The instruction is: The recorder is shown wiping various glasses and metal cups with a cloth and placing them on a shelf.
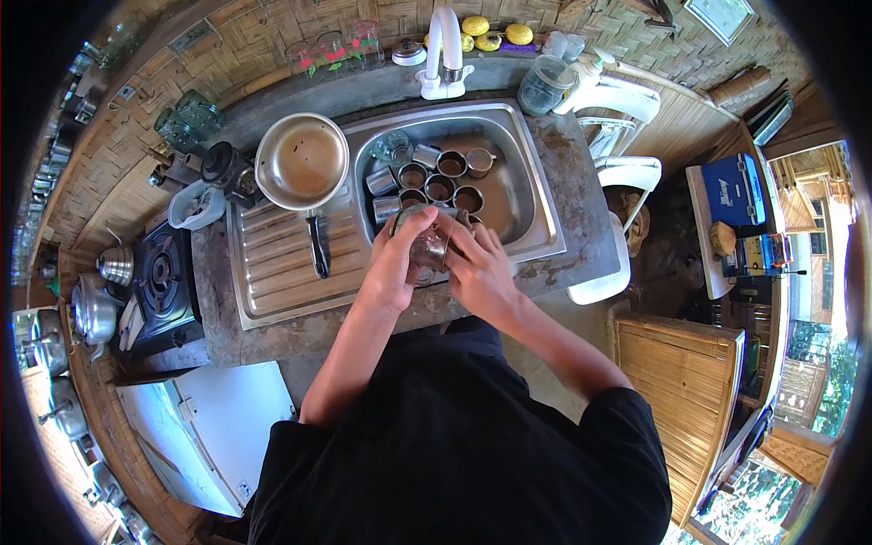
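Observation:
My left hand [397, 262] and my right hand [485, 270] are both closed around a clear glass vessel [430, 251], tilted over the sink's near edge. My right fingers are at its rim; whether they also hold something small and dark is unclear. Beyond my hands, the steel sink basin [521, 204] contains several metal mugs [411, 176], some upright with brownish liquid inside, some on their sides. A clear drinking glass [393, 147] leans at the basin's back left. A white faucet [443, 51] rises behind the basin.
On the ridged drainboard [283, 272] rests a steel frying pan [305, 160] with brownish residue. A French press [225, 167], a plastic tub [197, 208] and a gas stove [162, 272] stand left. At back right are a plastic container [545, 85] and a pump bottle [582, 82]. White chairs [627, 174] adjoin the counter.

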Motion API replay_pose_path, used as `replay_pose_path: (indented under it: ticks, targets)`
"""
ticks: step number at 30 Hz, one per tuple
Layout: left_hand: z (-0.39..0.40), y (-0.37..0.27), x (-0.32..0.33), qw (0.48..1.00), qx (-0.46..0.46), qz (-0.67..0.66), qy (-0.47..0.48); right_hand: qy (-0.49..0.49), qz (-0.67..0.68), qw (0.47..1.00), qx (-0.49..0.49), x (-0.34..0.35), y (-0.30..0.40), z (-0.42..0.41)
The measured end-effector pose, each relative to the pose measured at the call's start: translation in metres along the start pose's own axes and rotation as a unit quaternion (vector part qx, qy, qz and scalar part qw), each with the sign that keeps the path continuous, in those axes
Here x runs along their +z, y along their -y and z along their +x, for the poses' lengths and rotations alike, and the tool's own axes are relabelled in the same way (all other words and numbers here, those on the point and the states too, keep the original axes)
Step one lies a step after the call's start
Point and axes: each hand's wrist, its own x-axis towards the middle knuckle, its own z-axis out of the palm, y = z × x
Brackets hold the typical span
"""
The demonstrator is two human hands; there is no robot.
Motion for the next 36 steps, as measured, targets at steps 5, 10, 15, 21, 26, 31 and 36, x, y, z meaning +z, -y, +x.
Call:
replay_pose_path:
  ticks: [5, 10, 15, 21, 26, 31, 36]
  targets:
    - [0.013, 0.012, -0.013, 0.997, 0.028, 0.062, -0.043, -0.036, 0.372, 0.918, 0.130, 0.024, 0.009, -0.004]
    - [0.027, 0.020, -0.015, 0.994, 0.064, 0.086, -0.011, 0.063, 0.682, 0.640, 0.349, 0.000, 0.003, -0.008]
    - [0.034, 0.045, -0.018, 0.988, 0.116, 0.105, 0.006, 0.048, 0.640, 0.675, 0.364, 0.007, -0.003, -0.016]
    - [0.040, 0.061, -0.040, 0.956, 0.145, 0.227, -0.119, -0.092, 0.742, 0.451, 0.488, 0.029, -0.007, -0.007]
    - [0.037, 0.064, -0.035, 0.946, 0.208, 0.199, -0.152, -0.056, 0.736, 0.453, 0.500, 0.043, -0.004, -0.015]
    - [0.060, 0.056, -0.061, 0.928, 0.242, 0.169, -0.226, 0.002, 0.759, 0.461, 0.460, 0.018, -0.011, -0.020]
    - [0.049, 0.039, -0.082, 0.873, 0.325, 0.249, -0.264, -0.026, 0.705, 0.577, 0.413, 0.017, -0.037, -0.031]
